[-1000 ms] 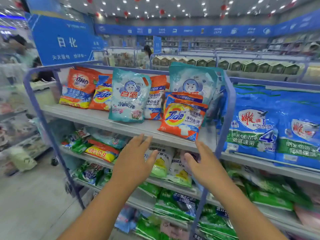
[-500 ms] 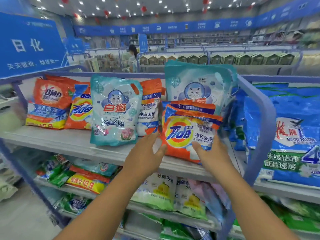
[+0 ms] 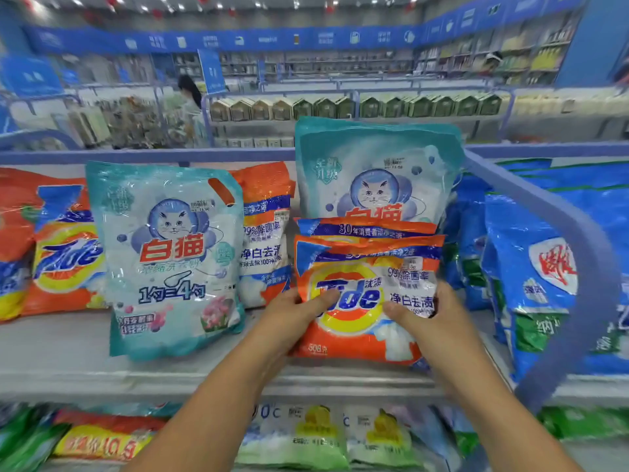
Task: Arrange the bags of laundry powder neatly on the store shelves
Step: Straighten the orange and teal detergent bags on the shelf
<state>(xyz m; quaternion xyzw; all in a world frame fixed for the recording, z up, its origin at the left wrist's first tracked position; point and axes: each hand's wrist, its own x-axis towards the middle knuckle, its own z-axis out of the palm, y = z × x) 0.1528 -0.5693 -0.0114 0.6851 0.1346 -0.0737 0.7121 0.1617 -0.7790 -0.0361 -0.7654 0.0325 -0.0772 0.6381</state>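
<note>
An orange Tide bag (image 3: 360, 332) leans at the front right of the grey top shelf (image 3: 61, 352). My left hand (image 3: 292, 315) grips its left edge, thumb across the logo. My right hand (image 3: 429, 315) grips its right side, thumb on the front. Behind it stands a second orange Tide bag (image 3: 367, 229), and behind that a teal cat-brand bag (image 3: 377, 175). Another teal cat-brand bag (image 3: 170, 260) stands upright to the left, in front of an orange Tide bag (image 3: 265, 229). More orange bags (image 3: 58, 260) fill the far left.
A blue metal shelf divider (image 3: 578, 253) curves down just right of my right hand. Large blue bags (image 3: 551, 274) fill the neighbouring bay. Green, yellow and white bags (image 3: 306, 437) lie on the shelf below. A person (image 3: 190, 100) stands in a far aisle.
Both hands rose from below the shelf edge to the front Tide bag and took hold of its two sides. The view moved closer to the top shelf.
</note>
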